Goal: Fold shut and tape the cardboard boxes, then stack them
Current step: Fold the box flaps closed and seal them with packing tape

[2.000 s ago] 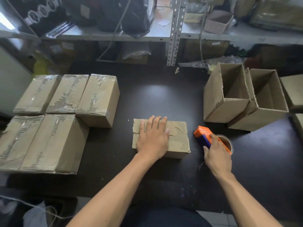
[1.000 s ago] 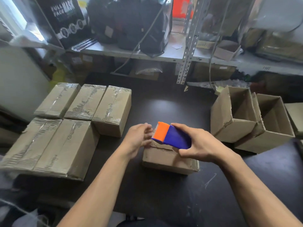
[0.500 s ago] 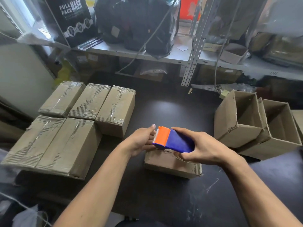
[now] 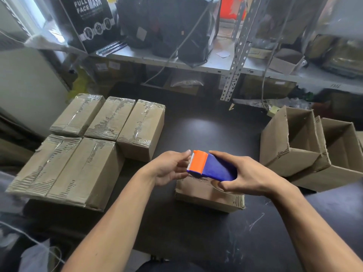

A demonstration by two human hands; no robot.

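Hands hide the box (image 4: 208,195): right hand (image 4: 249,176) grips dispenser (image 4: 211,166), left hand's (image 4: 169,169) fingertips pinch its toothed edge.

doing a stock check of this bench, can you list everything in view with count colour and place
taped boxes: five, brown, shut, grouped at table left
small box: one, brown, table centre, below the hands
open boxes: two, brown, empty, table right
tape dispenser: one, orange and blue, held above the small box
table: one, black
mask carton: one, black, shelf at back left
dark bags: black, on the shelf, count unclear
left hand: fingertips at the dispenser's orange end
right hand: grips the dispenser's blue body
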